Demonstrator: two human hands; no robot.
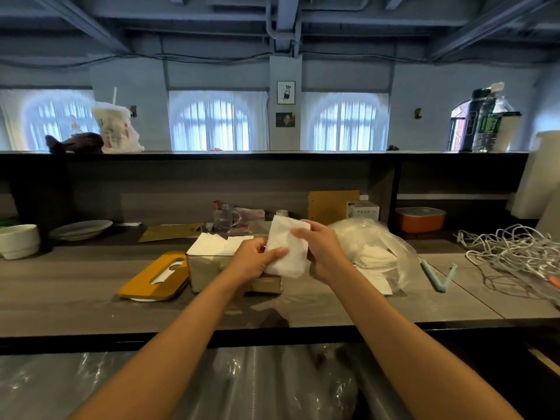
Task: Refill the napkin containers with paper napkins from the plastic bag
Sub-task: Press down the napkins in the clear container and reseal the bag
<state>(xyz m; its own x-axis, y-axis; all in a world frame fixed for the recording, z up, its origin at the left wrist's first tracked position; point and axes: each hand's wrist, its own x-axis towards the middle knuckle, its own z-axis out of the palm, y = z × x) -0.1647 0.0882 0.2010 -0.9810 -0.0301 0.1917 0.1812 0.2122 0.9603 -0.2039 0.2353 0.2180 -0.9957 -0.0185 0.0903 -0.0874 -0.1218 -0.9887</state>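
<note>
A stack of white paper napkins (287, 248) is held upright above the counter between both hands. My left hand (253, 259) grips its lower left edge, thumb on the front. My right hand (321, 247) holds its right side. Just below and behind stands an open napkin container (206, 269), a grey box with white napkins (216, 243) lying in its top. Its yellow slotted lid (154, 277) lies flat on the counter to the left. The clear plastic bag (378, 247) with more white napkins lies to the right of my right hand.
A light blue bag clip (438, 275) and a tangle of white cable (512, 253) lie at the right. A white bowl (18, 241) and plate (80, 228) sit at the left. An orange lidded box (419, 219), cardboard pieces and a small bottle stand behind. Plastic sheeting lies below the counter edge.
</note>
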